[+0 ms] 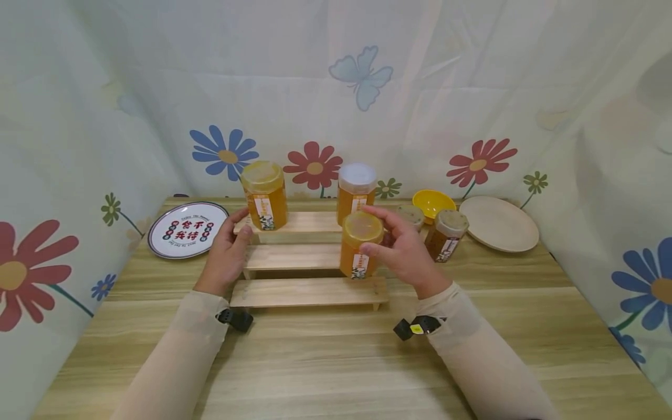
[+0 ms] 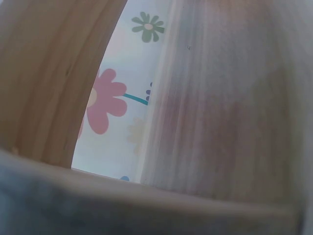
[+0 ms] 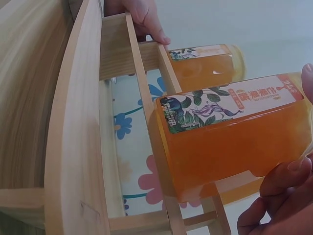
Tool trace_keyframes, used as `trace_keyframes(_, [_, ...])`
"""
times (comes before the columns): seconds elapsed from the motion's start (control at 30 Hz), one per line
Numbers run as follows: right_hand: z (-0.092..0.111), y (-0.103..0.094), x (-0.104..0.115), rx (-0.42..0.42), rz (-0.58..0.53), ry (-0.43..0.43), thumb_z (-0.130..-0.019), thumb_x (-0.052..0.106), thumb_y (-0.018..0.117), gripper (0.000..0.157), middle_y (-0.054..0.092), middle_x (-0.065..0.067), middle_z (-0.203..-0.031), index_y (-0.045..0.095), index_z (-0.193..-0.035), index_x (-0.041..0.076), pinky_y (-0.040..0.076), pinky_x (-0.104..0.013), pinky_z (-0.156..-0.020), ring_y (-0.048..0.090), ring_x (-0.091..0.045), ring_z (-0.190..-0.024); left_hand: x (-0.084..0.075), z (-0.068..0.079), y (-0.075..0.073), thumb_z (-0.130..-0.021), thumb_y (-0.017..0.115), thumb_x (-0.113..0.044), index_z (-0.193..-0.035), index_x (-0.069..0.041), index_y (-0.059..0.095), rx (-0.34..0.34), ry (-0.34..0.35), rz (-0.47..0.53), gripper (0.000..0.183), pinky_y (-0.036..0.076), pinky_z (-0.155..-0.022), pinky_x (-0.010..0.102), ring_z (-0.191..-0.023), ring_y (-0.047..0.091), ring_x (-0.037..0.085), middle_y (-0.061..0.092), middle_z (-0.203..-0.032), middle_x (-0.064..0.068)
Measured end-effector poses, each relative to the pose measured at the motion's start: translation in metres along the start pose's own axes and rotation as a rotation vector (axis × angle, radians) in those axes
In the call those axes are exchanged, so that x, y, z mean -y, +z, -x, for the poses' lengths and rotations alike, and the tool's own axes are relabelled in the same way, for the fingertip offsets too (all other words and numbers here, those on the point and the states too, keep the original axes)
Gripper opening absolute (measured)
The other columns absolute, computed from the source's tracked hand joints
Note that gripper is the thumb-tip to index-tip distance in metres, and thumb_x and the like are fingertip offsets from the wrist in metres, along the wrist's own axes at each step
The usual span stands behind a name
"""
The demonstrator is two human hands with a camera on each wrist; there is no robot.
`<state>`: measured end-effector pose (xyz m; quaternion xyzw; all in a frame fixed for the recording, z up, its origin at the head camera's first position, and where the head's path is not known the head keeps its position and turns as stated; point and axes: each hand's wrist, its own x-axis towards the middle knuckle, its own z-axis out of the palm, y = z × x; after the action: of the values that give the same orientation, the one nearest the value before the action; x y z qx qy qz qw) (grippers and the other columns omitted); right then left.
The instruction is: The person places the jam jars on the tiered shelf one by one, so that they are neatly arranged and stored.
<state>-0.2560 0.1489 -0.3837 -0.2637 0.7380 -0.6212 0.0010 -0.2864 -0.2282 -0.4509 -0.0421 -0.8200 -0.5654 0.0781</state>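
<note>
A three-step wooden stand (image 1: 307, 291) sits on the table. My left hand (image 1: 227, 256) grips the left end of its top step, right beside a honey jar (image 1: 265, 204) with a yellowish lid. My right hand (image 1: 406, 251) holds another amber honey jar (image 1: 350, 256) upright between thumb and fingers at its upper part, over the right side of the lower steps. In the right wrist view the label of this held jar (image 3: 230, 105) shows, and its base is close to the step's edge. A honey jar with a white lid (image 1: 357, 181) stands behind it on the top step.
Right of the stand are a darker jar (image 1: 446, 236), a second jar lid (image 1: 411, 216) partly hidden by my right hand, a yellow bowl (image 1: 433, 201) and a beige plate (image 1: 501, 224). A white printed plate (image 1: 186, 230) lies at the left. Flowered cloth (image 1: 294, 105) hangs behind.
</note>
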Motion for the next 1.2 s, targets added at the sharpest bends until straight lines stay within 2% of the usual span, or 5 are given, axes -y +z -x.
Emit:
trace_keyframes(0.3, [-0.005, 0.014, 0.001, 0.02, -0.015, 0.004, -0.095, 0.009, 0.078, 0.071, 0.059, -0.02, -0.137, 0.046, -0.158, 0.009, 0.061, -0.031, -0.087, 0.065, -0.028, -0.103, 0.001, -0.001, 0.001, -0.114, 0.04, -0.043, -0.167, -0.029, 0.029, 0.005, -0.016, 0.004, 0.056, 0.04, -0.11, 0.049, -0.133, 0.05, 0.033, 0.04, -0.165, 0.015])
trace_keyframes(0.57, [-0.011, 0.026, 0.004, 0.022, 0.013, 0.043, -0.096, 0.005, 0.077, 0.071, 0.06, -0.017, -0.135, 0.045, -0.159, 0.009, 0.06, -0.029, -0.078, 0.063, -0.029, -0.096, 0.0, -0.001, 0.001, -0.116, 0.038, -0.034, -0.168, -0.023, 0.028, 0.011, 0.0, 0.003, 0.054, 0.039, -0.111, 0.052, -0.135, 0.05, 0.037, 0.038, -0.165, 0.018])
trace_keyframes(0.7, [-0.015, 0.032, 0.003, 0.038, -0.013, 0.032, -0.097, 0.005, 0.076, 0.07, 0.061, -0.018, -0.135, 0.044, -0.159, 0.008, 0.061, -0.029, -0.078, 0.065, -0.027, -0.096, 0.002, -0.001, 0.002, -0.115, 0.04, -0.038, -0.167, -0.026, 0.03, 0.007, 0.009, 0.019, 0.054, 0.038, -0.115, 0.055, -0.136, 0.05, 0.035, 0.038, -0.166, 0.014])
trace_keyframes(0.9, [-0.021, 0.039, 0.003, 0.059, -0.044, 0.008, -0.097, 0.001, 0.075, 0.07, 0.061, -0.02, -0.135, 0.044, -0.159, 0.008, 0.061, -0.032, -0.077, 0.067, -0.027, -0.096, 0.0, 0.001, 0.003, -0.114, 0.04, -0.045, -0.166, -0.027, 0.031, 0.003, -0.006, 0.016, 0.056, 0.038, -0.116, 0.055, -0.136, 0.05, 0.033, 0.038, -0.167, 0.011])
trace_keyframes(1.2, [-0.028, 0.048, 0.003, 0.052, -0.016, 0.001, -0.096, 0.005, 0.078, 0.069, 0.063, -0.016, -0.134, 0.047, -0.157, 0.01, 0.06, -0.029, -0.077, 0.065, -0.028, -0.099, 0.002, 0.001, 0.002, -0.113, 0.04, -0.048, -0.166, -0.029, 0.032, -0.005, -0.007, 0.007, 0.056, 0.041, -0.109, 0.048, -0.13, 0.051, 0.03, 0.041, -0.163, 0.013])
